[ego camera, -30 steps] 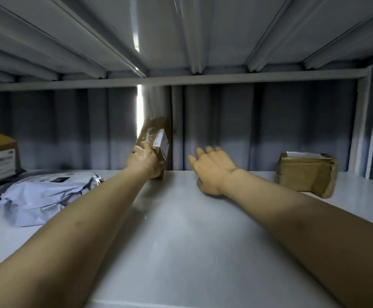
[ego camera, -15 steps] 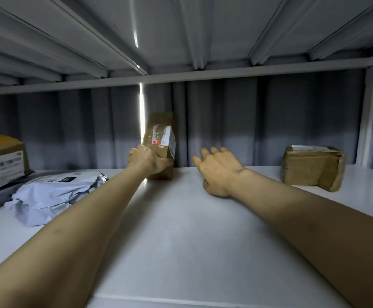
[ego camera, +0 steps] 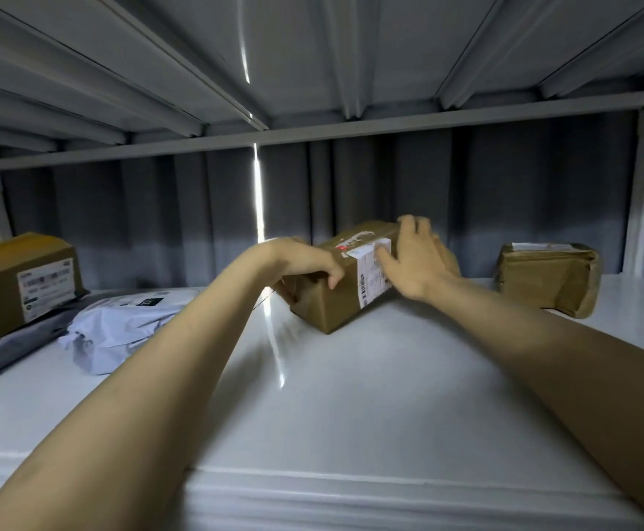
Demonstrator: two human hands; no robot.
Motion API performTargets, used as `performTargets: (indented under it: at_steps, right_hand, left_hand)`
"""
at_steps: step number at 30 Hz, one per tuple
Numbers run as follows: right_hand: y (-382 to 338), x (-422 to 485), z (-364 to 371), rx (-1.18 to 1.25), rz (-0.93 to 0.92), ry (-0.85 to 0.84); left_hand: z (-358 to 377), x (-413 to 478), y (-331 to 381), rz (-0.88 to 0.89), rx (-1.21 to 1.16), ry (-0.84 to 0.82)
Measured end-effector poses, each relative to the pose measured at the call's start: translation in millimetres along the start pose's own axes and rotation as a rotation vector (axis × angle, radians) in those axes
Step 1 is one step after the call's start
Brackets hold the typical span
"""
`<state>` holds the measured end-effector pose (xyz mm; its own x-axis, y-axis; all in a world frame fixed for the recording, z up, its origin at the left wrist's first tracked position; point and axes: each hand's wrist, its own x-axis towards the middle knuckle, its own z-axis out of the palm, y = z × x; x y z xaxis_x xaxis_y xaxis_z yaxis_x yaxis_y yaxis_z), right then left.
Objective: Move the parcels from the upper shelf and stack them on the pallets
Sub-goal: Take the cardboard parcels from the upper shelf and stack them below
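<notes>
A brown cardboard parcel (ego camera: 345,291) with a white label lies tilted on the white upper shelf (ego camera: 370,396), near the back wall. My left hand (ego camera: 307,262) grips its left end, fingers curled over the top edge. My right hand (ego camera: 414,258) lies on the parcel's top and right side with its fingers wrapped toward the far face. Both arms reach deep into the shelf.
A crumpled brown parcel (ego camera: 546,275) sits at the back right. At the left lie a white poly mailer (ego camera: 121,323) and a labelled brown box (ego camera: 21,281) on grey bags. The shelf above hangs low overhead. An upright post (ego camera: 642,193) stands at the right.
The parcel stood on end against the back wall; now it has tipped over and come toward me. My right hand moved from the bare shelf onto the parcel.
</notes>
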<state>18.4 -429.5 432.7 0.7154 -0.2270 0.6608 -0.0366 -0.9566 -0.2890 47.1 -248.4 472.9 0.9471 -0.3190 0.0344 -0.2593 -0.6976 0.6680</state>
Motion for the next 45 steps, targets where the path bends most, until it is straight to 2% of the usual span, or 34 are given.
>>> performTargets:
  at_steps: [3, 7, 10, 13, 16, 20, 25, 31, 38, 42, 45]
  right_hand:
    - [10, 7, -3, 0.203, 0.176, 0.006]
    - [19, 11, -5, 0.363, 0.328, -0.074]
    - [21, 10, -3, 0.374, 0.367, -0.143]
    - [16, 9, -5, 0.377, 0.389, -0.163]
    - [6, 5, -9, 0.359, 0.407, -0.149]
    - [-11, -10, -16, 0.356, 0.455, -0.071]
    - [-35, -39, -34, 0.500, 0.556, 0.070]
    - [-80, -83, -49, 0.605, 0.557, 0.173]
    - [-126, -146, -57, 0.804, 0.540, 0.365]
    - [-157, -202, -55, 0.873, 0.504, 0.475]
    - [-181, -245, -45, 0.890, 0.436, 0.595]
  left_hand:
    - [-1, -11, -6, 0.013, 0.050, -0.011]
    - [1, -14, -14, 0.041, -0.084, 0.023]
    - [1, -11, -19, 0.004, -0.173, 0.086]
    - [5, -11, -23, -0.051, -0.165, 0.117]
    - [7, -13, -22, -0.032, -0.149, 0.145]
    - [5, -24, -20, 0.046, -0.126, 0.222]
    - [-6, -58, -25, 0.196, -0.053, 0.370]
    - [-24, -116, -47, 0.304, -0.086, 0.559]
    - [-36, -176, -91, 0.379, -0.286, 0.656]
    - [-25, -211, -122, 0.434, -0.561, 0.728]
    - [-7, -239, -145, 0.462, -0.817, 0.720]
